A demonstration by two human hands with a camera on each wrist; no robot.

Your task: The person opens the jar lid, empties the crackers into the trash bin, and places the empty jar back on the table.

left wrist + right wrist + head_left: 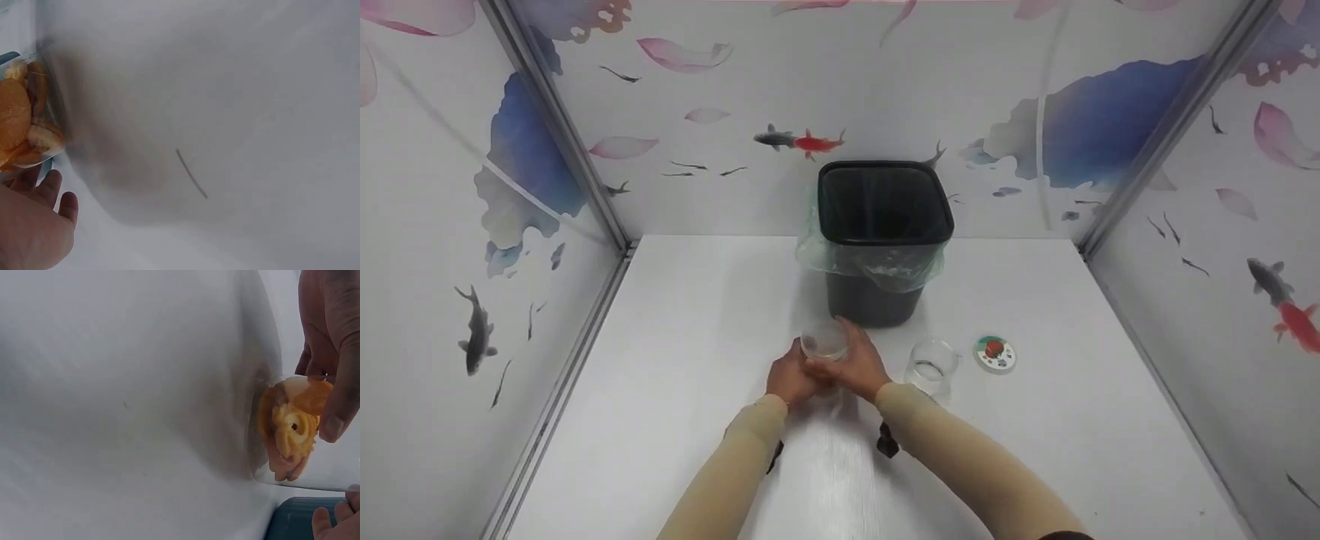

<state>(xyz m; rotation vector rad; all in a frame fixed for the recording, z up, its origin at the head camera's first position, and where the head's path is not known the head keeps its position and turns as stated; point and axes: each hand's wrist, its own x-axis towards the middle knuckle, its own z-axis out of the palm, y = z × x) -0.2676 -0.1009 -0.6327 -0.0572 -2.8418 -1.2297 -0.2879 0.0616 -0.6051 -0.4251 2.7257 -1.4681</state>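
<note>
Both of my hands are at a clear plastic jar (823, 341) in front of the bin. My right hand (861, 360) grips it from the right; in the right wrist view, the right thumb (341, 405) lies across its clear wall. My left hand (797, 376) holds it from the left and below, its fingers (49, 188) curled close to the jar in the left wrist view. Golden cookies (292, 430), one ring-shaped, show through the jar's wall; the left wrist view also shows golden pieces (14, 115). From the head view, the contents cannot be made out.
A second clear container (931, 367) stands right of my hands. Beside it lies a round lid (994, 354) with a red picture. The black bin (877, 300), lined with a thin greenish bag (817, 251), stands behind, near the patterned back wall (720, 202).
</note>
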